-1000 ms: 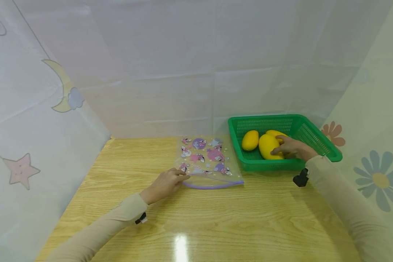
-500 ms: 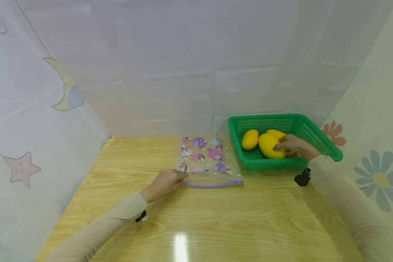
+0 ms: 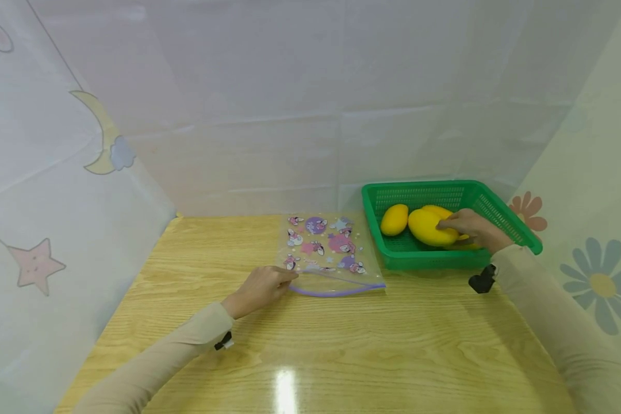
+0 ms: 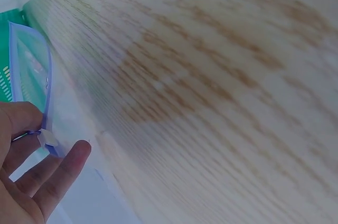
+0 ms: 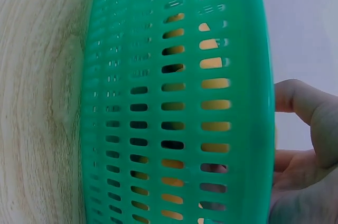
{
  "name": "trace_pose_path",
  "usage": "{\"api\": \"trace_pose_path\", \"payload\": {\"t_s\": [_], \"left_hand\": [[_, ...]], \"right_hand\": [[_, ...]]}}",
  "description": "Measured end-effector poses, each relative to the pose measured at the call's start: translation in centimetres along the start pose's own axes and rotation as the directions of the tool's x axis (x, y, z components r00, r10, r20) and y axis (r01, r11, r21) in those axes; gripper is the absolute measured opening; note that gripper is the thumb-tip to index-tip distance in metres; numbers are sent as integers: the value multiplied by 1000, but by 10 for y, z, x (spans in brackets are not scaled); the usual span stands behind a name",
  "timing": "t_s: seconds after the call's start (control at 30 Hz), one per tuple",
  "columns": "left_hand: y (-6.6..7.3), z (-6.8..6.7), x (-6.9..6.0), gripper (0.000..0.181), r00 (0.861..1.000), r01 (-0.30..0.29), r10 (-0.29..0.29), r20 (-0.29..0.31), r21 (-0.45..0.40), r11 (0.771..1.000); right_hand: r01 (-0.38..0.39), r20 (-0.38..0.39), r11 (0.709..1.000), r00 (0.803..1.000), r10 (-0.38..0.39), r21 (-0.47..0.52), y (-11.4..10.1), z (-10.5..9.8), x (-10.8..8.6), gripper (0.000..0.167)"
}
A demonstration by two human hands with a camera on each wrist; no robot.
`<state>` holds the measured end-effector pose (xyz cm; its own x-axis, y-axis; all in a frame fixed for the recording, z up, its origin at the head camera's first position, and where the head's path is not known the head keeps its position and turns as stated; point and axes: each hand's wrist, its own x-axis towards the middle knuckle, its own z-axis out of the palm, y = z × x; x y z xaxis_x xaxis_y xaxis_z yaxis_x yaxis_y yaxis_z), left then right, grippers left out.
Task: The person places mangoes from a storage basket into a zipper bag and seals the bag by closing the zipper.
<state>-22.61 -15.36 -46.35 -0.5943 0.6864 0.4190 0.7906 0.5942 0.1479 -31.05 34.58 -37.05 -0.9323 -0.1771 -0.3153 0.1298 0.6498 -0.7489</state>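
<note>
- Head view: your left hand (image 3: 261,287) reaches in from the lower left, thumb and forefinger pinching the near left corner of a clear plastic zip bag (image 3: 336,244) printed with pink and purple cartoon figures.
- Left wrist view: that pinch sits right beside a small whitish tab (image 4: 47,138) on the bag's purple strip, while your other fingers reach past it.
- Your right hand (image 3: 472,227) comes over the near right side of a green plastic basket (image 3: 429,264), thumb and fingers grasping a large yellow oval fruit (image 3: 426,228) inside it. Basket wall fills much of the right wrist view, so how far your fingertips wrap underneath is hard to tell.
- Both your forearms, in beige sleeves (image 3: 160,359), slant inward from the lower corners, well apart.
- Edges: the bag lies flat just left of the basket, its mouth facing you with the lips parted in a narrow curve. The basket's raised rim stands between your right wrist and the fruit.
- Room: a wooden tabletop (image 3: 341,351) spreads broadly between your forearms and left of the bag.
- Surfaces: smooth yellow skin on the grasped fruit and on a smaller yellow oval fruit (image 3: 395,220) to its left; slotted basket walls; streaky tan wood grain; a creased pale sheet (image 3: 238,86) behind.
</note>
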Motion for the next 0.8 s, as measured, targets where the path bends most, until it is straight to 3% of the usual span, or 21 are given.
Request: {"api": "trace_pose_path", "payload": {"t_s": [0.2, 0.5, 0.8], "left_hand": [[0, 0, 1, 24, 1000, -17, 16, -26, -16, 1000], [0, -1, 2, 21, 998, 9, -12, -56, -53, 999], [1, 0, 2, 23, 996, 38, -44, -72, -76, 996]], "right_hand": [[31, -30, 999, 999, -30, 20, 2, -2, -3, 54], [47, -33, 998, 998, -45, 47, 4, -3, -3, 68], [66, -62, 995, 996, -61, 72, 7, -4, -5, 70]]}}
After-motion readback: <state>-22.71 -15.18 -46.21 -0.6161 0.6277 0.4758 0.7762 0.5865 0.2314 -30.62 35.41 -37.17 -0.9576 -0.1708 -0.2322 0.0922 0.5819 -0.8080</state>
